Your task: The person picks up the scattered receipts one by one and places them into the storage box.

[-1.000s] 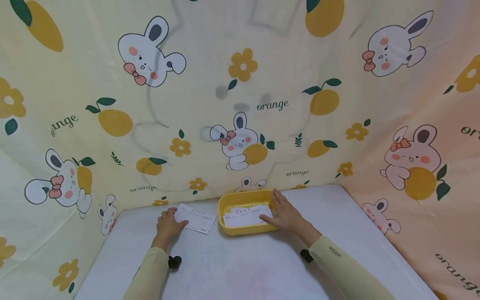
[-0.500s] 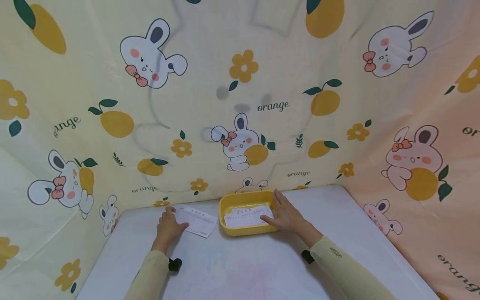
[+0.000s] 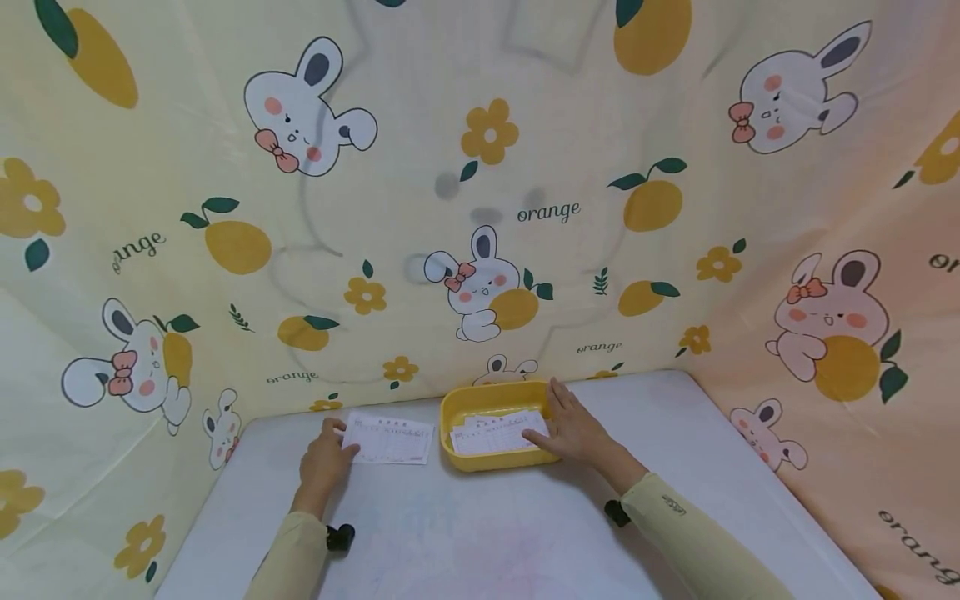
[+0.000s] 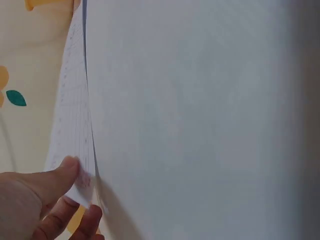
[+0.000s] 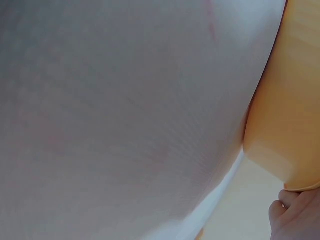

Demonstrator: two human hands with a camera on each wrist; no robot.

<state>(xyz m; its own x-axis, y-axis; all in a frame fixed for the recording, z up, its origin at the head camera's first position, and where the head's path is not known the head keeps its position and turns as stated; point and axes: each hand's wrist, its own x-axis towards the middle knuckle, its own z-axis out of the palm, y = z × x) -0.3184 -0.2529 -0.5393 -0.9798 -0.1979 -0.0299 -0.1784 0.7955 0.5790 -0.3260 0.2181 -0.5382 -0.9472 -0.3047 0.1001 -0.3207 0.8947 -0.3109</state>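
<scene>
In the head view a printed white paper slip (image 3: 387, 439) lies left of a yellow plastic basket (image 3: 459, 462). My left hand (image 3: 324, 465) pinches the slip's left end. In the left wrist view the thumb (image 4: 69, 167) presses the slip's face, with other fingers behind its corner. The slip (image 4: 72, 105) stands slightly off the table there. My right hand (image 3: 579, 429) holds the right end of the basket, thumb inside over several similar slips (image 3: 495, 435), fingers along the rim. The right wrist view shows only part of that hand (image 5: 295, 215) at the basket's rim.
The white table (image 3: 450, 533) reaches back to a cloth backdrop (image 3: 420, 208) printed with rabbits and oranges. The cloth rises behind and at both sides. A dark wrist camera (image 3: 341, 537) sits by the left sleeve.
The left hand has moved a little left and turned the slip from a slant to nearly square with the basket. The right hand and the basket stay in place.
</scene>
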